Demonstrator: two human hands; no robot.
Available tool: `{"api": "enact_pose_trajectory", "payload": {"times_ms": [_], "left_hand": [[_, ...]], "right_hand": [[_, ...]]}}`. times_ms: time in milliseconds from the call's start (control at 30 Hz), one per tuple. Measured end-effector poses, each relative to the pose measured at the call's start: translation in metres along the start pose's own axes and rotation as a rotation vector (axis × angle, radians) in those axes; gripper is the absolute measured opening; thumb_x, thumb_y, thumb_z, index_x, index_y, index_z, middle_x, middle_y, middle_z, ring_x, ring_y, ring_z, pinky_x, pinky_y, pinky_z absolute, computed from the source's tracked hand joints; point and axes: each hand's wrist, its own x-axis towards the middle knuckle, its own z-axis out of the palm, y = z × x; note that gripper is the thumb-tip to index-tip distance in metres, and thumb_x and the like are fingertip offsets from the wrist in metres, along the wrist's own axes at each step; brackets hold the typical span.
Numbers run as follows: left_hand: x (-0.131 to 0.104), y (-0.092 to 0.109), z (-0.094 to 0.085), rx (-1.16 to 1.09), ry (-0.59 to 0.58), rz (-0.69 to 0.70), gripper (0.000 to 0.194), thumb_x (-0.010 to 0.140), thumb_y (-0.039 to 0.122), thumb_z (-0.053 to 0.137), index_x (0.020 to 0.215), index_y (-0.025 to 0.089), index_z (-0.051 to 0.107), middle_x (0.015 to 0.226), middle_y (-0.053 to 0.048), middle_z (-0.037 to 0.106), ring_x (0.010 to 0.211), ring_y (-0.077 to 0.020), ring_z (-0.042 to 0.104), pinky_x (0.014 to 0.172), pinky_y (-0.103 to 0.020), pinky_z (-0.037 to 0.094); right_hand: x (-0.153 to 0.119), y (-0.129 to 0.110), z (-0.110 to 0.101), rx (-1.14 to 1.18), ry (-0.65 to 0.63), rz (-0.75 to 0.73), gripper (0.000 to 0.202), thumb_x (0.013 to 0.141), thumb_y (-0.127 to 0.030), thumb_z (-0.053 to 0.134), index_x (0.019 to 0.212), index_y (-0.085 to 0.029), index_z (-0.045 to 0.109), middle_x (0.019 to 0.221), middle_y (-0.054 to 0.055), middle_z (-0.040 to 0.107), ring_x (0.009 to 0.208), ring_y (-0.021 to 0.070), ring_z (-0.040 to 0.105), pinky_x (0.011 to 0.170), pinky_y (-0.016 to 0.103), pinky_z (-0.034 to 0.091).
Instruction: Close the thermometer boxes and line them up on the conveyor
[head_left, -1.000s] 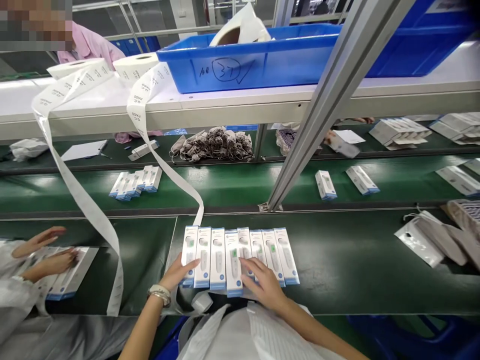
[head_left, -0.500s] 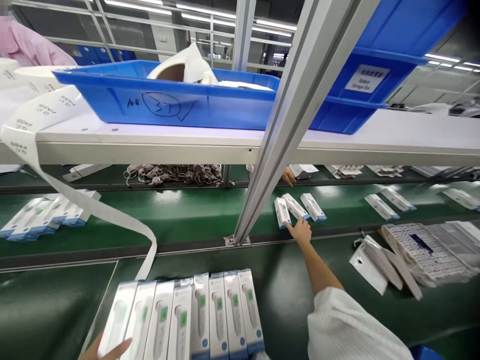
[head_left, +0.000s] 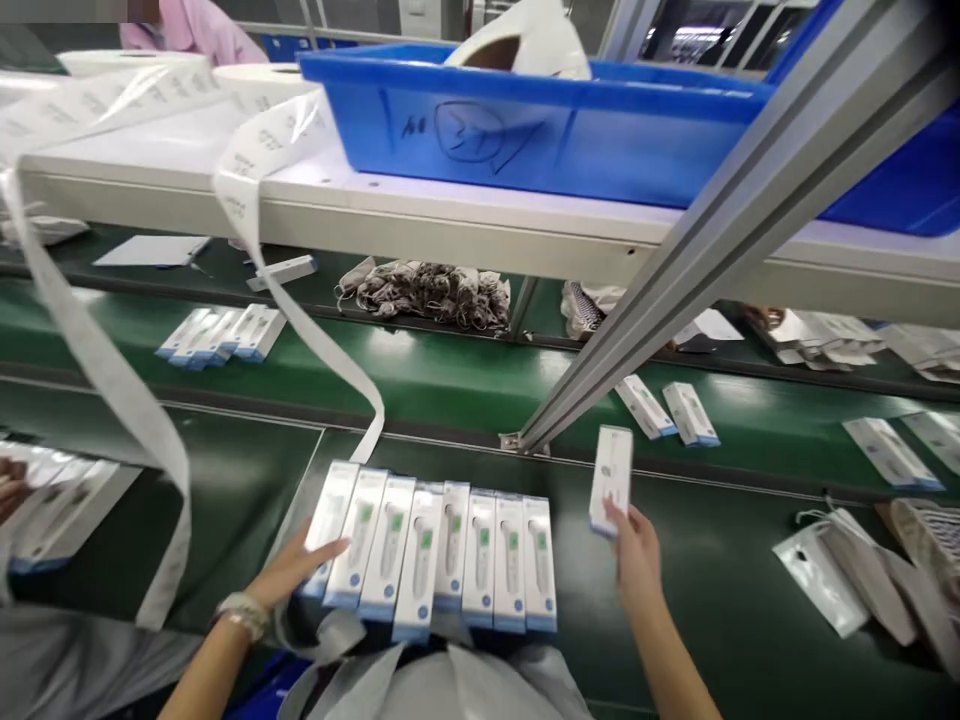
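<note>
In the lower middle of the frame, a row of eight white boxes (head_left: 424, 560) is lying side by side on the dark green table (head_left: 705, 560). We are resting our left hand (head_left: 300, 565) against its left end, thumb across the leftmost box — whether it is gripping, we cannot tell. Right of centre, we are holding a single white box (head_left: 613, 465) in our right hand (head_left: 637, 550), fingers closed on its lower end. Flat pouches (head_left: 862, 585) are lying lower right. Beyond, two boxes (head_left: 690, 415) are lying on the green belt (head_left: 465, 385), just right of the metal post (head_left: 675, 290). Farther off, grey bundles (head_left: 442, 295) are lying heaped — and above, a blue bin (head_left: 540, 140) is standing on the white shelf (head_left: 450, 215).
</note>
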Motion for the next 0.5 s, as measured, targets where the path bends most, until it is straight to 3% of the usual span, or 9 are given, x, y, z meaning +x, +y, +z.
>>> {"api": "enact_pose_trajectory", "payload": {"times_ms": [33,133,200,267,300,367,433,500], "left_hand": [[-0.001,0.000,-0.002,0.002,-0.027,0.016,0.064,0.055,0.050,0.072,0.109,0.018,0.058,0.118,-0.013,0.060,0.113,-0.0311,0.052,0.098,-0.038,0.042],[-0.004,-0.003,-0.005,0.019,-0.044,0.063,0.065,0.058,0.050,0.071,0.112,0.016,0.056,0.123,-0.014,0.056,0.115,-0.0295,0.051,0.095,-0.037,0.044],[-0.006,-0.006,-0.004,0.027,-0.046,0.074,0.065,0.059,0.050,0.070,0.112,0.016,0.056,0.125,-0.014,0.054,0.115,-0.0298,0.050,0.095,-0.037,0.044],[-0.008,-0.007,-0.005,0.037,-0.051,0.068,0.065,0.059,0.051,0.070,0.112,0.017,0.057,0.125,-0.014,0.055,0.115,-0.0305,0.051,0.095,-0.037,0.044],[-0.008,-0.008,-0.005,0.041,-0.055,0.067,0.065,0.059,0.051,0.070,0.113,0.017,0.057,0.125,-0.014,0.055,0.115,-0.0308,0.051,0.096,-0.038,0.043],[-0.009,-0.007,-0.007,0.047,-0.059,0.066,0.064,0.059,0.051,0.069,0.113,0.018,0.057,0.124,-0.014,0.055,0.114,-0.0312,0.052,0.097,-0.039,0.042],[-0.007,-0.007,-0.007,0.054,-0.056,0.062,0.064,0.058,0.052,0.070,0.111,0.019,0.058,0.123,-0.013,0.056,0.113,-0.0319,0.053,0.095,-0.039,0.044],[-0.005,-0.008,-0.004,0.068,-0.016,0.042,0.066,0.055,0.055,0.069,0.110,0.020,0.058,0.120,-0.012,0.059,0.110,-0.0334,0.054,0.093,-0.042,0.046]], "right_hand": [[-0.035,0.011,-0.006,0.061,0.053,-0.045,0.059,0.070,-0.049,0.061,0.115,-0.016,0.045,0.101,0.009,0.066,0.087,0.0217,0.065,0.069,0.031,0.055],[-0.125,0.028,-0.003,-0.145,-0.008,-0.047,0.073,0.064,-0.053,0.066,0.121,-0.014,0.043,0.102,0.014,0.066,0.084,0.0275,0.065,0.069,0.039,0.054],[-0.163,0.026,0.013,-0.248,-0.259,-0.142,0.071,0.069,-0.054,0.060,0.124,-0.012,0.043,0.108,0.016,0.064,0.092,0.0302,0.063,0.076,0.043,0.052],[-0.181,0.018,0.029,-0.297,-0.594,-0.294,0.056,0.076,-0.053,0.053,0.118,-0.016,0.053,0.114,0.013,0.063,0.103,0.0298,0.059,0.087,0.044,0.047],[-0.181,0.013,0.034,-0.314,-0.705,-0.353,0.049,0.079,-0.052,0.050,0.113,-0.018,0.058,0.114,0.011,0.063,0.106,0.0288,0.057,0.090,0.043,0.045],[-0.166,0.005,0.038,-0.336,-0.738,-0.413,0.041,0.083,-0.050,0.045,0.104,-0.021,0.064,0.110,0.008,0.065,0.105,0.0269,0.058,0.091,0.041,0.045],[-0.129,-0.001,0.033,-0.366,-0.583,-0.423,0.041,0.085,-0.050,0.040,0.102,-0.021,0.064,0.105,0.007,0.067,0.100,0.0248,0.061,0.087,0.038,0.047],[-0.074,-0.010,0.024,-0.437,-0.403,-0.421,0.041,0.086,-0.049,0.037,0.101,-0.021,0.063,0.103,0.005,0.068,0.099,0.0218,0.061,0.086,0.033,0.047]]}}
